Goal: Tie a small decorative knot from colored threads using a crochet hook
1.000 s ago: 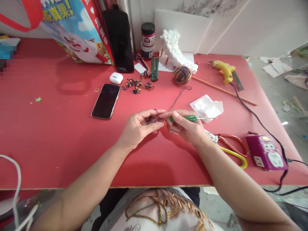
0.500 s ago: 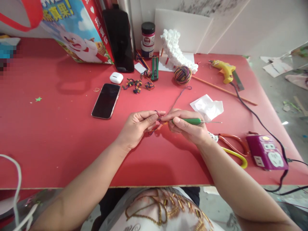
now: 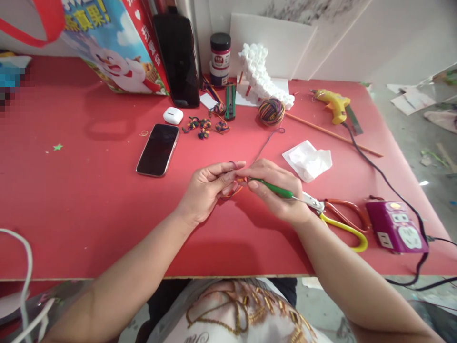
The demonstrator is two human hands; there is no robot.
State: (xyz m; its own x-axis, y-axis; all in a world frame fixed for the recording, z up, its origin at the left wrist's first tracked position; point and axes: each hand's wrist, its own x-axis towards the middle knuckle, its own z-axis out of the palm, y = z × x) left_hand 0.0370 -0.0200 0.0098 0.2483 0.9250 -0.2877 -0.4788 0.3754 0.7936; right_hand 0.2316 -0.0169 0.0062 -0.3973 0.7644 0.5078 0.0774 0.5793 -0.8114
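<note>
My right hand is closed round a crochet hook with a green handle; its thin metal end sticks out past the palm. The hook's working tip meets my left fingers, where fine detail is too small to make out. My left hand pinches a small piece of multicoloured yarn, with a loop of it over the index finger and an orange strand dangling below. From there the yarn runs up to a variegated ball at the back. Several small crocheted pieces lie behind my left hand.
On the red table a phone and white earbud case lie left. Crumpled white paper, scissors and a purple power socket are right. Behind them lie a wooden stick and yellow glue gun.
My right hand has turned so the crochet hook's handle slopes further down to the right. Its fingertips press closer to the yarn piece, and more of the scissors shows.
</note>
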